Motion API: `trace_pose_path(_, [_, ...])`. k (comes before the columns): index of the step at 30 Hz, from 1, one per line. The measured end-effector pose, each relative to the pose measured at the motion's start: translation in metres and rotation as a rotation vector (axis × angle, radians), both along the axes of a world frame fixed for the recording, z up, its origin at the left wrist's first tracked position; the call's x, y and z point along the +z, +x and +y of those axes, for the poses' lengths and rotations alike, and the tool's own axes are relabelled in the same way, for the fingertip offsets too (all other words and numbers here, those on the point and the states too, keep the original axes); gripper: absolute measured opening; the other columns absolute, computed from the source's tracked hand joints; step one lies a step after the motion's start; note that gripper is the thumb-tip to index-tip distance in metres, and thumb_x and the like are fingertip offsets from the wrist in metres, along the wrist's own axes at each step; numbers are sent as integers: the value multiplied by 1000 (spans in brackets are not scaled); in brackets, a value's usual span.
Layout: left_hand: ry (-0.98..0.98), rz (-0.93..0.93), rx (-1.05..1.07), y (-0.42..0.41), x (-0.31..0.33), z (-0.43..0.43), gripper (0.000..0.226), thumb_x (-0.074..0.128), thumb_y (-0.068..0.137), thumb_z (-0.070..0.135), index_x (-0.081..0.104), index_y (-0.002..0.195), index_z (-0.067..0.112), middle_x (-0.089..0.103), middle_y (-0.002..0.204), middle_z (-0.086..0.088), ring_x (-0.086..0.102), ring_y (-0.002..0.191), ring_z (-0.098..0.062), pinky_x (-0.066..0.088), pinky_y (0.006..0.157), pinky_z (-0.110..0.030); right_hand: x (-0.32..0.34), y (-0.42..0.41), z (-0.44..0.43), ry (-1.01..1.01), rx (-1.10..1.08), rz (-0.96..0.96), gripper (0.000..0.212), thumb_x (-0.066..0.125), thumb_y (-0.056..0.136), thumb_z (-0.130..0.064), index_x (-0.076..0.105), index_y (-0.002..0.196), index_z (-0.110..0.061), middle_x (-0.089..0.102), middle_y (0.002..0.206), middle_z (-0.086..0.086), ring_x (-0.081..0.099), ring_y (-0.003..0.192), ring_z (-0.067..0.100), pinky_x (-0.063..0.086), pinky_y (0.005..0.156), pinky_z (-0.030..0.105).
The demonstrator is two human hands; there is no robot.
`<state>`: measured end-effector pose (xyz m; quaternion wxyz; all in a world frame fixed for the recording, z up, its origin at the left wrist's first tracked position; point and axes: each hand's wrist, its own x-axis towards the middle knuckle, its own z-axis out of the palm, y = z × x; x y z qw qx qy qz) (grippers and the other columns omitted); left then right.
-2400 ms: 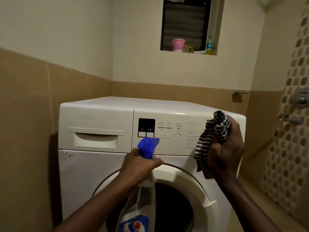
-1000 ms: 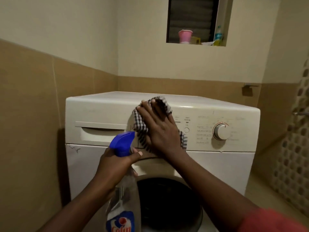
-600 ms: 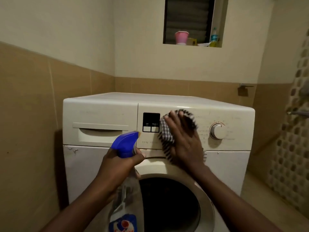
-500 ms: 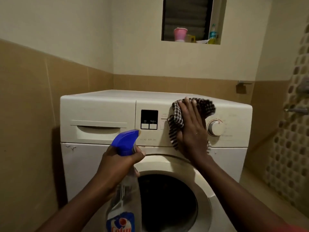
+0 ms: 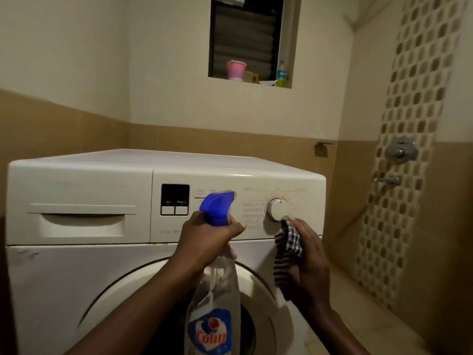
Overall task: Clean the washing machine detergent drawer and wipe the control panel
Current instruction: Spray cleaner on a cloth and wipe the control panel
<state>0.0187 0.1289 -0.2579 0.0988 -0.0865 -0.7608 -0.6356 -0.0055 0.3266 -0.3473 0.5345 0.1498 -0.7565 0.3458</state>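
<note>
Head view, seemingly mid-wipe of the control panel (image 5: 256, 180): left hand (image 5: 207, 239) grips a Colin spray bottle (image 5: 217, 208) just left of the program dial (image 5: 275, 209), right hand (image 5: 311, 260) grips a checked cloth (image 5: 288, 247) just below it; the closed detergent drawer (image 5: 79, 221), far left of the dial, likely needs pulling open next.

The brand "Colin" can be read in red letters on the blue label (image 5: 208, 334) of the bottle (image 5: 216, 285). Small print is seen on the panel (image 5: 253, 201), but it is too blurred to be read.
</note>
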Motion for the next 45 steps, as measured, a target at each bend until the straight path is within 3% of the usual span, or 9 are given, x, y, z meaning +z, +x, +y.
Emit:
trace_pose_path(8, [-47,-52,-96,-15,1,36,48,80,76,32,56,116,19,72,95,-4,70,61,-21,61,79,-45,45,1,44,-215,-43,117,62,45,75,-4,49,137,-6,52,138,4,46,131,19,38,110,37])
trace_pose_path(14, [-112,-177,-22,-2,-26,35,30,77,80,31,52,92,20,69,78,-7,67,59,-17,57,69,-36,70,-2,37,-235,-23,232,61,39,77,-5,48,137,-3,52,139,11,46,132,23,37,112,41])
trace_pose_path(19, [-18,-279,40,8,-41,21,37,81,75,25,52,97,16,66,94,-11,69,74,-26,54,67,-36,69,-26,-9,75,113,162,56,63,88,-6,42,140,-10,47,144,6,38,139,15,35,115,40])
trace_pose_path(23, [61,-279,104,11,-43,8,33,83,72,18,60,95,15,71,81,-18,68,60,-31,59,75,-48,58,-58,-46,463,18,147,58,60,91,-5,40,144,-15,40,152,8,27,145,19,28,118,39])
trace_pose_path(31, [102,-225,172,16,-35,-7,32,82,74,14,55,89,22,67,86,-18,68,72,-40,56,85,-53,-33,-45,-18,461,19,-32,95,78,71,-9,29,151,-22,17,162,-6,16,150,19,22,120,39])
trace_pose_path(34, [93,-208,149,17,-34,-4,27,81,76,13,57,85,21,66,82,-13,65,66,-31,55,71,-40,3,-53,-31,545,42,38,77,70,83,-21,31,150,-18,22,161,1,15,150,20,28,118,40])
trace_pose_path(37, [83,-221,127,17,-33,2,23,78,77,11,57,80,20,65,75,-12,62,62,-26,51,67,-35,61,-60,-62,321,40,34,64,45,87,-5,32,150,-13,23,160,6,10,150,19,15,121,37])
trace_pose_path(40, [80,-229,116,16,-32,6,25,79,76,16,63,94,13,69,84,-17,66,63,-28,54,69,-38,79,-62,-71,137,44,-32,77,46,78,6,31,150,-13,22,160,6,5,151,16,9,123,37])
trace_pose_path(45, [84,-182,135,13,-30,11,32,82,74,18,61,97,17,71,84,-14,69,68,-32,55,85,-52,1,-49,-35,465,45,-54,82,72,84,-36,29,151,-19,19,161,0,9,151,15,20,119,39])
